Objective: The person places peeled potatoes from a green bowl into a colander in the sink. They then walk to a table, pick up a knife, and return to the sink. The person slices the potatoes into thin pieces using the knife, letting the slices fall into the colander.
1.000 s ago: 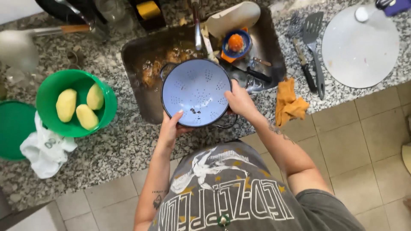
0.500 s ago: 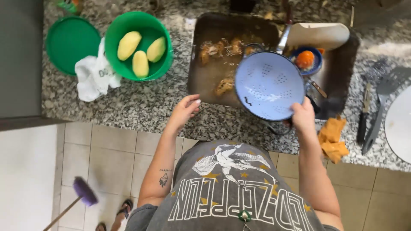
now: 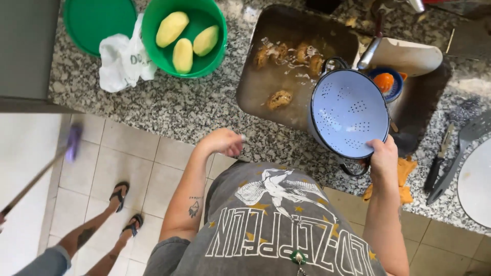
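Note:
My right hand (image 3: 384, 156) grips the near rim of a pale blue enamel colander (image 3: 349, 112) and holds it over the right part of the sink (image 3: 266, 87). Black handles show at the colander's top and bottom edges. My left hand (image 3: 223, 141) holds nothing, its fingers loosely curled over the granite counter's front edge (image 3: 169, 110), left of the colander. In the sink lie several brown peelings and scraps (image 3: 279, 99) in shallow water. A green bowl (image 3: 184, 36) with three peeled potatoes sits on the counter at the upper left.
A green lid (image 3: 97, 23) and a crumpled white bag (image 3: 120, 61) lie beside the bowl. A white cutting board (image 3: 409, 56) and a blue juicer with orange (image 3: 386, 82) sit behind the colander. An orange cloth (image 3: 406, 174), spatulas (image 3: 452, 158) and a white plate (image 3: 475, 184) lie right. Another person's legs in sandals (image 3: 117, 197) stand left with a broom.
My left hand has let go of the colander and dropped to the counter edge. My right hand alone holds the colander now. The view has shifted left, showing the floor and another person.

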